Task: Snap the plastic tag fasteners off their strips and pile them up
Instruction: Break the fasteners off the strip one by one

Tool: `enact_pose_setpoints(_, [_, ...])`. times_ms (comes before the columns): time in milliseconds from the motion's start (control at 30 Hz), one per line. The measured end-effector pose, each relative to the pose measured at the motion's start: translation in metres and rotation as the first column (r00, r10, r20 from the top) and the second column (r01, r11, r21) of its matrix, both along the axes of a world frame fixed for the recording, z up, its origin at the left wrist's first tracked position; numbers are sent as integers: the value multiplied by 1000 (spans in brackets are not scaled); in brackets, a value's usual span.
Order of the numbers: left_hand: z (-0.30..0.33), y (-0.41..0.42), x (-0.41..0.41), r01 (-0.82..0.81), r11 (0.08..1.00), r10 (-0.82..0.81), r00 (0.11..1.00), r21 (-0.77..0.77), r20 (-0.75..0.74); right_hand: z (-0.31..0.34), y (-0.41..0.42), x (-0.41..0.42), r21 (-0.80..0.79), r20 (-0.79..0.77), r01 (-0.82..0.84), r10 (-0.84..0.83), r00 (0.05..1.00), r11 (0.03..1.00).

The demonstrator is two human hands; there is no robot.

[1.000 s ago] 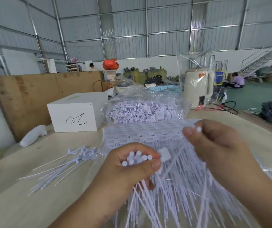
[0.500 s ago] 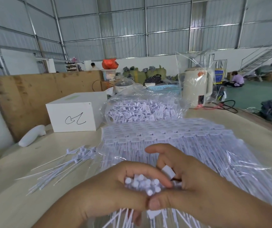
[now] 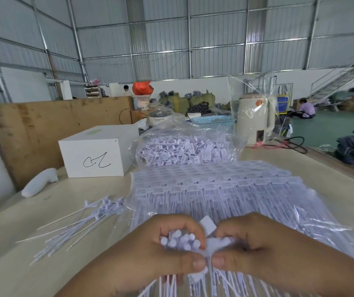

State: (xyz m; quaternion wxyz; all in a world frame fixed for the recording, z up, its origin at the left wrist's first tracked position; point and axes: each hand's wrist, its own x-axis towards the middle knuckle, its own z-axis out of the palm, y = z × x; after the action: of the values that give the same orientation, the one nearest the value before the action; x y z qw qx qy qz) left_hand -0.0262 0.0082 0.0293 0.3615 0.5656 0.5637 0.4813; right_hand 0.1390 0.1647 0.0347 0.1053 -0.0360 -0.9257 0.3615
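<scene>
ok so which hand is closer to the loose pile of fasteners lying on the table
Left. The left hand, gripping a bunch of fasteners, sits just right of the loose pile. The right hand is farther right, beyond the left hand.

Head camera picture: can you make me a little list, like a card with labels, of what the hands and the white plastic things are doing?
left hand: grips a bunch of fasteners, round ends up
right hand: pinches a strip piece beside that bunch
loose pile: on the table, to the left
unsnapped strips: stacked in clear plastic past the hands
bag of tags: farther back
white box: left of the bag
</scene>
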Motion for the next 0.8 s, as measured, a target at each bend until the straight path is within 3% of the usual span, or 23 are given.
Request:
enact_pose_setpoints(133, [-8, 9, 1, -137, 985, 138, 990, 107, -1, -1, 1, -3, 4, -124, 117, -116, 985, 993])
enact_pose_setpoints(400, [-4, 13, 9, -369, 892, 310, 919, 262, 243, -6, -23, -16, 5, -349, 347, -323, 880, 938])
enact_pose_setpoints(567, [0, 14, 10, -417, 863, 312, 884, 284, 349, -11, -34, -22, 40, -398, 436, -386, 832, 899])
enact_pose_setpoints(633, [-1, 15, 13, -438, 856, 317, 865, 275, 389, -10, -36, -25, -33, -469, 463, -423, 776, 886])
enact_pose_setpoints(733, [-5, 17, 20, -432, 869, 316, 860, 242, 402, -2, -23, -24, -231, -585, 522, -546, 600, 821])
enact_pose_setpoints(800, [-7, 17, 25, -394, 887, 296, 886, 241, 358, 2, -12, -18, -244, -558, 437, -494, 667, 866])
